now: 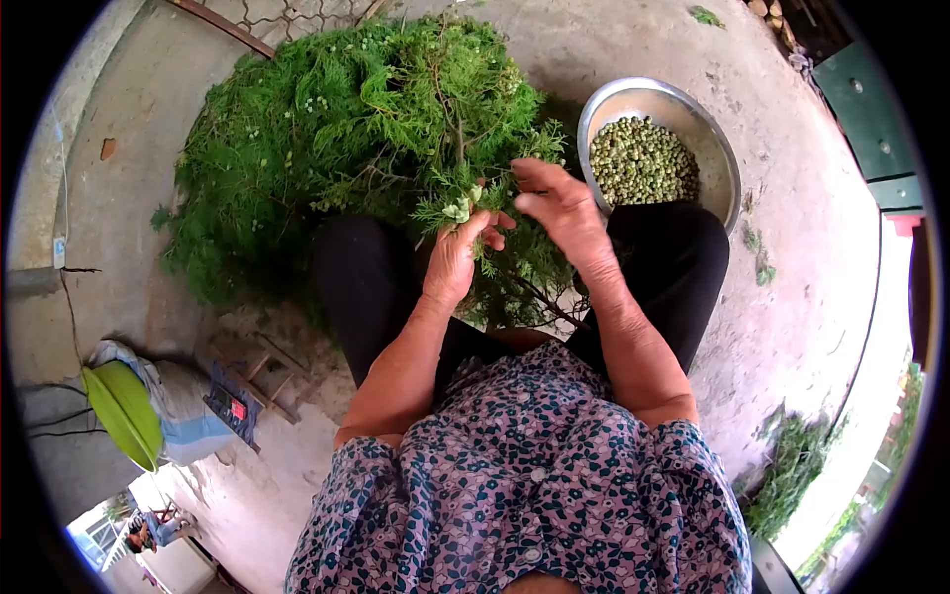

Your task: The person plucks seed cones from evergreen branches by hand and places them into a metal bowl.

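Green, feathery foliage fills the upper left of the frame, a heap of cut branches (317, 139) spread before the seated person. Near the centre, the left hand (455, 262) pinches a sprig (432, 212) bearing a cluster of pale green cones (459, 209). The right hand (571, 216) is just beside it, thumb and fingers parted and curved; it seems to hold nothing. At the upper right, a metal basin (719, 163) by the right knee (683, 238) holds a pile of similar small loose cones (641, 163).

The step in hand looks like stripping cones from the sprig, with this cluster not yet off. The next move calls for the left hand to keep the stem steady while the right fingertips close on the cones, tug them free without leaves, and drop them into the basin.
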Available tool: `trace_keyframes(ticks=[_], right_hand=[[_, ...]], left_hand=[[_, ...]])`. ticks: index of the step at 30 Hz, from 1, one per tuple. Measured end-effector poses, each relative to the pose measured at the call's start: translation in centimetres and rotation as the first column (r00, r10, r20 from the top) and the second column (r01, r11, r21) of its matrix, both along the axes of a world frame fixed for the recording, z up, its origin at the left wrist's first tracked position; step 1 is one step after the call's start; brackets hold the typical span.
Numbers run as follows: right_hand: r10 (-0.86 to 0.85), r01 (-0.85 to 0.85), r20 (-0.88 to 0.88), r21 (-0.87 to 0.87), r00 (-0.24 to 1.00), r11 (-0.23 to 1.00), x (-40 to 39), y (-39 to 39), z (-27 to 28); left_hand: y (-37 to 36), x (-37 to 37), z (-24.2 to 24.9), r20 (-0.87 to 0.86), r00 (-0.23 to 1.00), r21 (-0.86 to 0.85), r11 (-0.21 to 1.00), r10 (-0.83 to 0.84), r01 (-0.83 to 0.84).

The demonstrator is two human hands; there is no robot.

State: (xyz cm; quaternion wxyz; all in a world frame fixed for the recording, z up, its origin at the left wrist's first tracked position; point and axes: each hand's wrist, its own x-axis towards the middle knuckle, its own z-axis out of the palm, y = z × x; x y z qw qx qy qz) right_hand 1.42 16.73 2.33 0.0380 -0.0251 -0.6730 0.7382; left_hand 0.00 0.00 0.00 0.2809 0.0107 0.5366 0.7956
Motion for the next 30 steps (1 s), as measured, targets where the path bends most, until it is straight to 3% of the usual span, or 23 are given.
trace_keyframes(ticks=[1,2,6,8,11,18,19,20,24,27,29,30], right_hand=[[0.056,-0.057,0.005,0.049,0.998,0.997,0.2,-0.8,0.4],[0.039,-0.013,-0.062,0.371,0.997,0.928,0.2,-1.3,1.0],[-0.034,0.082,-0.118,0.431,0.992,0.898,-0.3,-2.3,-0.2],[0.045,0.014,-0.112,0.478,0.993,0.878,0.1,-1.6,-0.2],[0.052,-0.003,-0.084,0.499,0.995,0.867,0.4,-1.4,-0.1],[0.054,-0.008,-0.075,0.514,0.996,0.858,0.8,-1.5,0.0],[0.009,-0.026,0.073,0.238,0.997,0.971,0.8,-1.4,0.0],[0.009,0.004,0.227,-0.057,0.974,0.998,0.7,-1.3,-0.1],[-0.071,0.057,0.222,0.069,0.972,0.996,0.0,-0.5,-1.9],[0.025,-0.043,0.164,0.106,0.986,0.993,0.0,-1.1,-2.0],[0.163,-0.142,0.174,-0.128,0.971,0.982,0.0,-1.5,-1.8],[0.177,-0.162,0.146,-0.112,0.973,0.98,-0.1,-1.5,-1.8]], left_hand=[[-0.1,0.0,0.2,-0.007,1.0,-0.042,0.999,-0.01,0.009],[-0.2,-0.1,0.3,-0.015,1.0,-0.083,0.996,-0.018,0.017],[-0.5,-1.2,0.2,-0.071,0.996,-0.051,0.997,0.052,-0.055],[0.3,-0.7,0.5,-0.001,0.975,0.016,0.975,0.22,-0.22],[0.6,-0.4,0.4,0.075,0.936,0.012,0.939,0.343,-0.345],[0.4,0.0,-0.6,0.061,0.935,0.024,0.936,0.349,-0.351],[0.5,0.0,0.0,0.097,0.934,0.055,0.935,0.345,-0.351],[0.5,0.0,0.2,0.132,0.931,0.087,0.932,0.341,-0.353],[0.2,-0.2,-0.7,0.147,0.941,0.099,0.942,0.304,-0.32],[0.5,-0.1,-0.2,0.123,0.953,0.07,0.955,0.278,-0.288],[0.6,-0.1,-0.1,0.088,0.967,0.05,0.968,0.24,-0.245],[0.5,0.0,-0.1,0.087,0.967,0.049,0.968,0.24,-0.245]])
